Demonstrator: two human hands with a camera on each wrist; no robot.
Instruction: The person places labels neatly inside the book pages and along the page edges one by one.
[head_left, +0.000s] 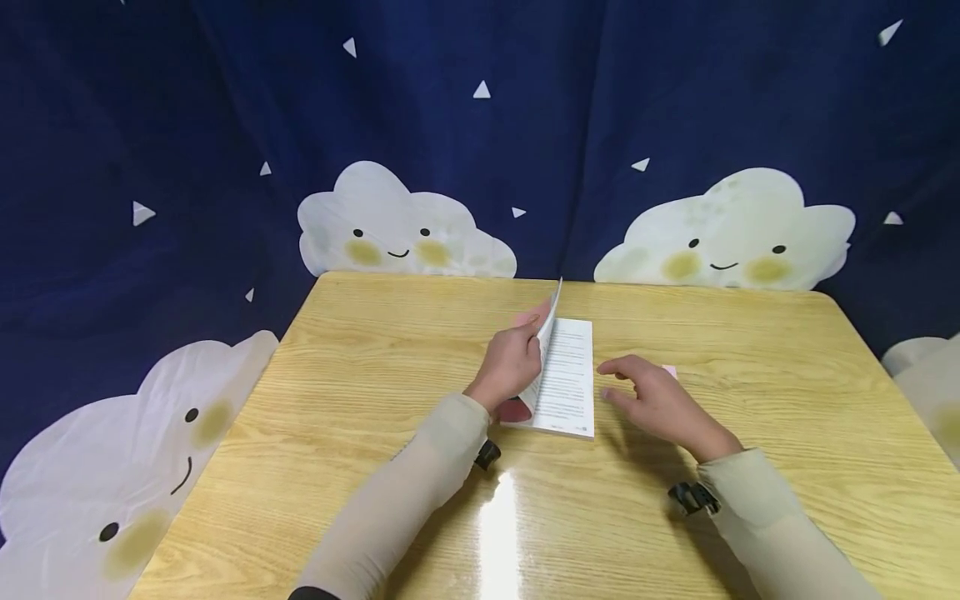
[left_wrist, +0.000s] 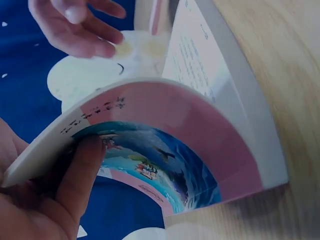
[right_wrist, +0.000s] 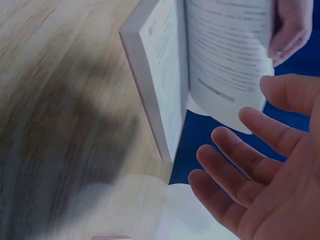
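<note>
Too small to read in the head view: print [head_left: 567,354] on the open book [head_left: 570,392]. Masked in part by the left hand [head_left: 513,360]: its pink cover [head_left: 514,412]. Largely hidden behind the right hand [head_left: 652,400]: a small pink object [head_left: 671,370], nature unclear. Cropped at bottom: both sleeves [head_left: 412,475] and the worktop [head_left: 375,333]. Blurred in the left wrist view: dark cover lettering [left_wrist: 121,102].

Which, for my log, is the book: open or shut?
The book is open: the left hand holds its cover raised, baring text.

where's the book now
In the head view, the book is on the table, left of the right hand, its lifted pages in the left hand.
</note>
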